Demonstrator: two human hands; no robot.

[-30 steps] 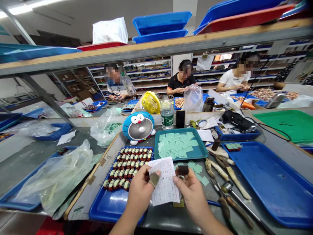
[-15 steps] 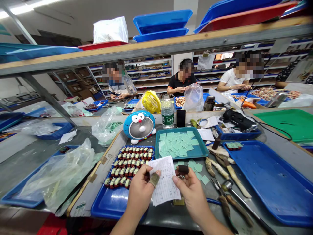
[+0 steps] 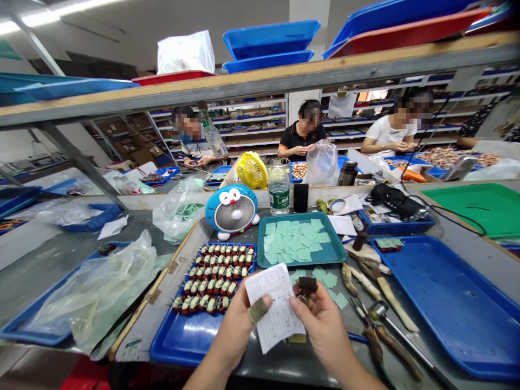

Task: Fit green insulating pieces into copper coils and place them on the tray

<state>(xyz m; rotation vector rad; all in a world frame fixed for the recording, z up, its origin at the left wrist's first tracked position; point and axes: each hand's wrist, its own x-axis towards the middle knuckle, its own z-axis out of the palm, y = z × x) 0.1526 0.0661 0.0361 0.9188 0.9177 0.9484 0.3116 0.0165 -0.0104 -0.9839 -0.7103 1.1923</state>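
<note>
A printed paper sheet point(image 3: 277, 319) is held up between my hands, tilted a little, with rows of print and handwriting on it. My left hand point(image 3: 236, 326) pinches its left edge, the thumb on top with a tan wrap round it. My right hand point(image 3: 325, 320) is closed on the right edge between thumb and fingers; a dark brown wrap covers one fingertip. Left of the hands, a blue tray point(image 3: 182, 338) bears rows of small wound coils point(image 3: 209, 284) with pale yellow tops. Just beyond the paper is a teal tray point(image 3: 333, 250) of pale green paper squares point(image 3: 294, 238).
A long-handled metal tool point(image 3: 410, 338) and pliers point(image 3: 374, 346) lie to the right, beside a larger blue tray point(image 3: 459, 303). A blue cartoon fan point(image 3: 232, 211), water bottle point(image 3: 279, 192) and phone point(image 3: 300, 198) stand behind. Several people work across the bench.
The sheet has shifted slightly down and to the right and is tilted differently, with both hands still on it. The trays and tools have not moved.
</note>
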